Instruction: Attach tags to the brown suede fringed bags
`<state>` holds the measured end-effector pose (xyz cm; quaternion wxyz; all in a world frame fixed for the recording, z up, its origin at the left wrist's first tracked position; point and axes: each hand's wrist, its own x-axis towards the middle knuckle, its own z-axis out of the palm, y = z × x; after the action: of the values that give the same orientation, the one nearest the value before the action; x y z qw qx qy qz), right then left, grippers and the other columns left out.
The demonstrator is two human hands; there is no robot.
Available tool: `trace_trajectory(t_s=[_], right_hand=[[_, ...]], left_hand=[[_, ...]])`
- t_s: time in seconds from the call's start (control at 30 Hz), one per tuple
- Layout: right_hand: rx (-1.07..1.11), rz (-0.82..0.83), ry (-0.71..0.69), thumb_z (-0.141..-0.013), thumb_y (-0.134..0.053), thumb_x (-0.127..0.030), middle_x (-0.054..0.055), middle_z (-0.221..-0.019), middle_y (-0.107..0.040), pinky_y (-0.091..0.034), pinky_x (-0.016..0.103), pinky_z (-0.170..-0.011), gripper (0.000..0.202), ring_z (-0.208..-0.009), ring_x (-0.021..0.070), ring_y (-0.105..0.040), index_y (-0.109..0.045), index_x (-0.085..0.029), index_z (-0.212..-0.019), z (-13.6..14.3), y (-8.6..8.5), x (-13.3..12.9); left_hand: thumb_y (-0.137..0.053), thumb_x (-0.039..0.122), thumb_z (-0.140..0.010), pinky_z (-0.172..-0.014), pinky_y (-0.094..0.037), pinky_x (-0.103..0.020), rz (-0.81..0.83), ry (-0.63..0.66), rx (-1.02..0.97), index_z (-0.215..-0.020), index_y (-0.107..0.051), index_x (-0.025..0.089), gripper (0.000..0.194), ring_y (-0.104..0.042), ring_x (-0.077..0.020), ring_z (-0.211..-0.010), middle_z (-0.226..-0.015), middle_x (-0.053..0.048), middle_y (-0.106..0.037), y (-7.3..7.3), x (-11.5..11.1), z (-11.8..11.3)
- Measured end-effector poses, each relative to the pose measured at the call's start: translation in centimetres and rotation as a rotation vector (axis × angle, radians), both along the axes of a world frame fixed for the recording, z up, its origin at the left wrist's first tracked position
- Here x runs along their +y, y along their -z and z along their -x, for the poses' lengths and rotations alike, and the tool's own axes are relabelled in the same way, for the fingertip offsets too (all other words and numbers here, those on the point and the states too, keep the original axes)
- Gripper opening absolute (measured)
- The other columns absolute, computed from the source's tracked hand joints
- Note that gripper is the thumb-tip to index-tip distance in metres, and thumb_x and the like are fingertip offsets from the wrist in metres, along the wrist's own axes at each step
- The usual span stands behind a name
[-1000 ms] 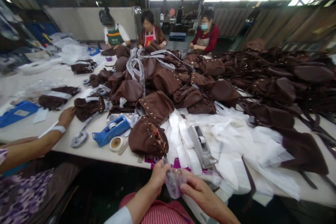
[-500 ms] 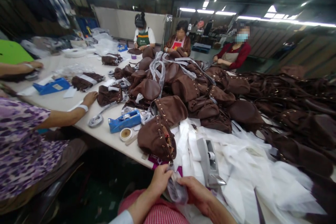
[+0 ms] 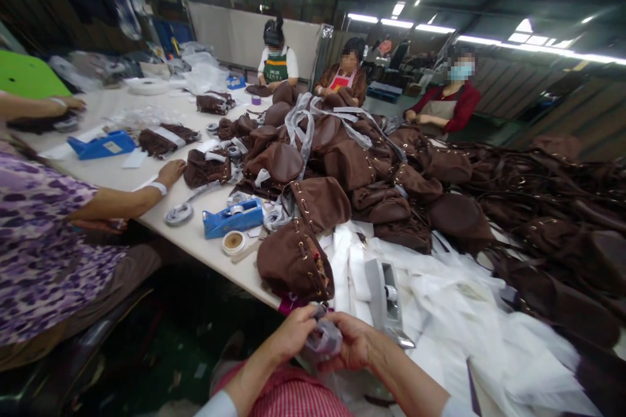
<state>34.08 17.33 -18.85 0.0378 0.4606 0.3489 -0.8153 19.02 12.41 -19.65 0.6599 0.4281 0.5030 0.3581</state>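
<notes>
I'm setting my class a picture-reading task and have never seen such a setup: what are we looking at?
No machine: a person works with bare hands, filmed by one camera worn on their head, facing forward and down. The left hand and right hand hold crumpled clear plastic by the table; any contents are hard to make out. On the table lie brown bags, white sheets, a grey tape dispenser and blue tape dispensers. A co-worker's hand is at the left.

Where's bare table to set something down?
Bare tabletop: a small strip between coiled strap and nearest blue tape dispenser; a patch before leftmost blue dispenser, beside nearest co-worker's forearm. Crowded: brown drawstring bags and white sheets cover the right.
</notes>
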Motion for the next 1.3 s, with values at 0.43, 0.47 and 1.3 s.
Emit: trace_trajectory(t_s=[0.43,0.47,1.3], right_hand=[[-0.006,0.129,0.113,-0.072,-0.043,-0.033,0.007,-0.061,-0.062,-0.051,0.036,-0.069,0.026,-0.063,0.0195,-0.063,-0.061,-0.014,-0.067,0.2,-0.4,-0.1],[-0.019,0.061,0.127,-0.072,-0.048,-0.032,0.005,-0.06,-0.061,-0.05,0.034,-0.068,0.023,-0.062,0.0188,-0.061,-0.06,-0.014,-0.066,0.0,-0.7,-0.3],[0.114,-0.626,0.536,-0.066,-0.062,-0.028,-0.003,-0.061,-0.06,-0.042,0.025,-0.057,0.011,-0.058,0.0153,-0.051,-0.06,-0.018,-0.072,-0.1,0.4,-3.7]], left_hand=[[-0.049,0.027,-0.083,-0.078,-0.041,-0.026,-0.017,-0.01,0.115,-0.089,-0.059,0.018,0.015,-0.053,-0.0187,-0.087,-0.088,-0.002,-0.061,-1.0,-1.4,0.2],[-0.049,0.029,-0.083,-0.077,-0.041,-0.026,0.006,-0.027,0.104,-0.088,-0.059,0.018,0.015,-0.053,-0.0181,-0.085,-0.085,-0.001,-0.061,-0.9,-1.4,0.2],[-0.057,0.041,-0.083,-0.075,-0.046,-0.028,0.031,-0.003,0.009,-0.113,-0.053,0.017,0.039,-0.055,-0.0161,-0.084,-0.097,-0.002,-0.06,-0.6,-2.1,-0.7]])
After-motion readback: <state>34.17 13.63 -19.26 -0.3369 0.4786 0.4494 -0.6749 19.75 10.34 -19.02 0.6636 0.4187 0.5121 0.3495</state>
